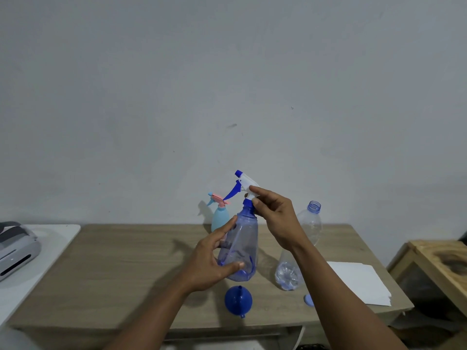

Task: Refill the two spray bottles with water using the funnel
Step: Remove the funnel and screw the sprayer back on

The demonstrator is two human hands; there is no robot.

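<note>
While the left hand [214,258] wraps the body of the clear blue-tinted plastic spray bottle [242,246] at frame centre over the wooden table [126,261], the right hand [275,218] pinches the base of its white-and-blue trigger head [243,183]. A blue plastic funnel [238,300] lies just below. A pale-blue spray bottle with pink trigger [219,218] stands behind, and an uncapped clear plastic water bottle [288,274] stands right of centre.

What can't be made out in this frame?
Head view.
Pale blue spray bottle: lower body behind the left hand and clear blue spray bottle.
Plastic water bottle: middle behind the right hand and forearm.
Grey device: cut off by left edge.
Blue lid: partly under that forearm.
</note>
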